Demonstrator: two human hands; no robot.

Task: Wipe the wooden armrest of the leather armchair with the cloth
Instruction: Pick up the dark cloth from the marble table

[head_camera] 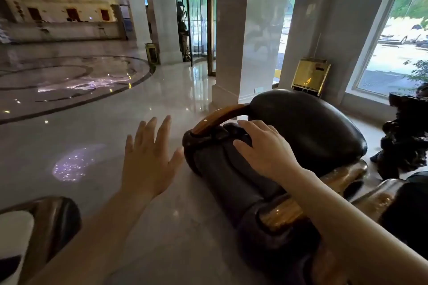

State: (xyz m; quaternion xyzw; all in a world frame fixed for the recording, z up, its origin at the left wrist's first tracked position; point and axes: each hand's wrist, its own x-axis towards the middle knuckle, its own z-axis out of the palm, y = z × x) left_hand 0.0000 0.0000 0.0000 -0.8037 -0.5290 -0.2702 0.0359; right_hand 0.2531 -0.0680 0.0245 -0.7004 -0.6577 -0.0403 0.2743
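Leather, dark and padded, covers the armchair (308,127) that stands on the polished marble floor (97,127) beside a pillar (234,30), and its wooden armrest (216,119) curves in amber from the backrest down to the front of the arm. The right hand (264,148) lies palm-down on the dark padding just beside that curved wood, fingers extended and loosely splayed, pinching nothing; resting there probably steadies the person while leaning over the chair. The left hand (148,159) hovers over the floor just left of the armrest's front end, fingers spread wide and empty, likely held out for balance. No cloth shows in either hand or anywhere on the chair, so wiping does not look to have begun. The wood stays bare and reachable.
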